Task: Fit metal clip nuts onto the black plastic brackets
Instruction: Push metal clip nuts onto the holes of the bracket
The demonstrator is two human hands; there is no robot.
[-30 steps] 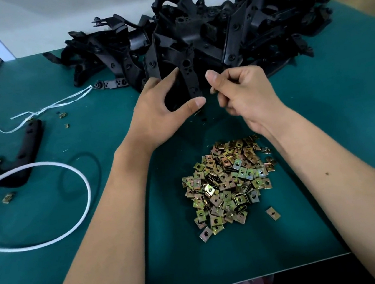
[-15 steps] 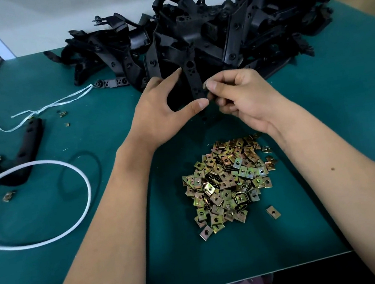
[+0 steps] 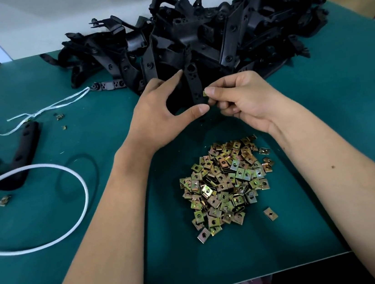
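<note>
Bracket [image 3: 194,82], a black plastic strip with holes, stands roughly upright above the green bench [image 3: 343,102], in front of the bracket heap [image 3: 203,37] at the far edge. Left hand [image 3: 163,114] grasps it: the forefinger lies against the strip's left edge near the upper hole, and the thumb reaches under its lower end. Right hand [image 3: 240,101] is curled, pinching a clip nut [image 3: 204,93] between thumb and forefinger. The nut touches the right edge of the bracket near the lower hole; whether it is seated on the edge cannot be told.

Nut pile [image 3: 228,184], brass-coloured square clips, lies on the bench near the viewer, between the two forearms. One single nut [image 3: 270,213] lies just right of the pile's near side.

Left portion of the bench:
- a second bracket [image 3: 24,151] lying flat, its near end crossed by a white cord [image 3: 74,180] that runs in a wide loop
- a black ring [image 3: 90,169] lying beside the cord loop
- thin white string [image 3: 41,111] running from the left edge toward the heap
- a stray nut [image 3: 4,200] inside the cord loop, and small metal pieces [image 3: 59,116] near the string

White wall [image 3: 69,14] stands behind the heap
</note>
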